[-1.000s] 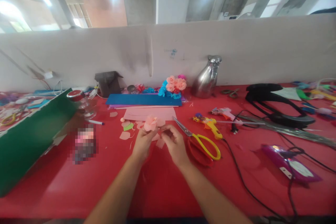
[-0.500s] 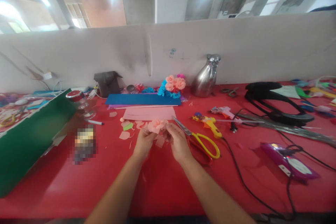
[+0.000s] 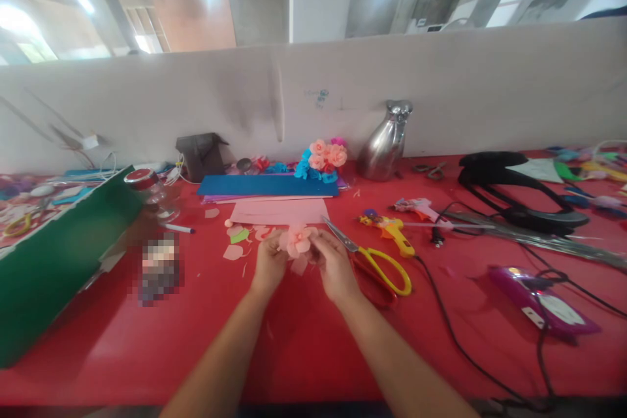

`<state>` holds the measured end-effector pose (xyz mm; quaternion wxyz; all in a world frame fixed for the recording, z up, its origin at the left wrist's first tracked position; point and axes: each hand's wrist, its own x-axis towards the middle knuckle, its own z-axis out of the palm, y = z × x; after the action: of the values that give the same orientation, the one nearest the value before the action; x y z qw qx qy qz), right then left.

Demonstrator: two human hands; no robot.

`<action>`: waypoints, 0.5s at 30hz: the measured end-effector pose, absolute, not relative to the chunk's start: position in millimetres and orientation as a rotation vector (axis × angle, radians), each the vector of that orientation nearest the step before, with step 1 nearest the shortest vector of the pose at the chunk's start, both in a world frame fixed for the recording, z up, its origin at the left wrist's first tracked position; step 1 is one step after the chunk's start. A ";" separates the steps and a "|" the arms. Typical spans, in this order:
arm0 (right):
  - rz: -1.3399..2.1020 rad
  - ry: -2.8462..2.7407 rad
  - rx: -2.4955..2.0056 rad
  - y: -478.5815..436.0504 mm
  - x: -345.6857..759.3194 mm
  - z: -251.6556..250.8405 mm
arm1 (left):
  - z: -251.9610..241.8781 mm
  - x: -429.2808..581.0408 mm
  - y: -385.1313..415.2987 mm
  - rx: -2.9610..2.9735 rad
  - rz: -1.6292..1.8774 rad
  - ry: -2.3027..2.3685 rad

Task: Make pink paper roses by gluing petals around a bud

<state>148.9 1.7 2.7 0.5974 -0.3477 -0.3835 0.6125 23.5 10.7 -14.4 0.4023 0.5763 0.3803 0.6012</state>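
Between my two hands is a pink paper flower (image 3: 298,241), its open face turned toward me. My left hand (image 3: 270,264) pinches its petals from the left. On the other side my right hand (image 3: 335,265) grips the flower's right edge with thumb and fingers. Behind it lies a pink paper sheet (image 3: 279,210). Cut pink petals (image 3: 233,252) and a green paper piece (image 3: 239,236) are scattered left of my hands. Scissors (image 3: 377,268) with yellow and red handles rest just right of my right hand.
A yellow glue gun (image 3: 399,236) and a pink one (image 3: 421,208) lie to the right, cords trailing to a purple power strip (image 3: 543,304). A steel jug (image 3: 386,147) stands behind. Finished paper flowers (image 3: 327,158) sit near blue sheets (image 3: 267,185). A green board (image 3: 63,261) edges the left.
The flower has tipped so its face now shows toward me and sits slightly lower. Both hands keep hold of it, with only small finger shifts.
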 end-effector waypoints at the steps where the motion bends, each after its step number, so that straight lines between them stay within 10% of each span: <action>1: 1.417 -0.885 -0.811 1.7 148.7 3.3 | -13.3 23.4 10.4 1.489 1.515 0.966; 15: 1.366 -0.829 -0.839 3.0 149.6 4.8 | -14.4 24.4 11.5 1.436 1.475 0.959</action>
<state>149.6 3.0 4.8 0.6197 -0.3649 -0.3607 0.5939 24.4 11.5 -14.4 0.4217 0.5733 0.3831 0.5888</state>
